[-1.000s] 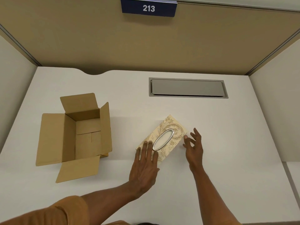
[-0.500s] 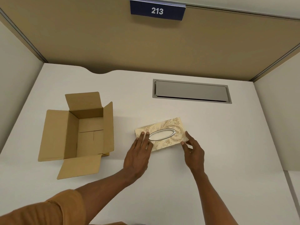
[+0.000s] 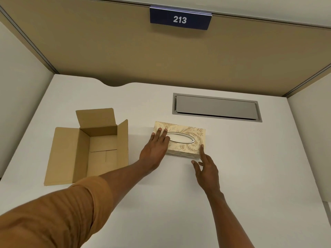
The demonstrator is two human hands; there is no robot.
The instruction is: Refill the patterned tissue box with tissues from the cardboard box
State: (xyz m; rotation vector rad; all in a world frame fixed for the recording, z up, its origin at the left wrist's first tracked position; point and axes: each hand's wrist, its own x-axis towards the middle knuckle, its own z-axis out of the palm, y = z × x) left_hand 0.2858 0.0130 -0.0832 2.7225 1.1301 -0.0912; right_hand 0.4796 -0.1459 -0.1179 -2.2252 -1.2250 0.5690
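Note:
The patterned tissue box, cream with gold swirls and an oval metal-rimmed slot on top, lies on the white desk near the middle. My left hand rests flat on its left end, fingers spread over the top. My right hand is at the box's near right corner, one fingertip touching the corner, the other fingers apart and holding nothing. The cardboard box stands to the left with its flaps folded open. Its inside looks bare down to the bottom. No tissues are in view.
A grey cable hatch is set into the white desk behind the tissue box. Tan partition walls close in the back and sides. A blue sign reading 213 hangs on the back wall.
The tissue box has turned from a diagonal to roughly square with the desk edge and slid a little farther back. Both hands followed it, left on top, right at the near corner.

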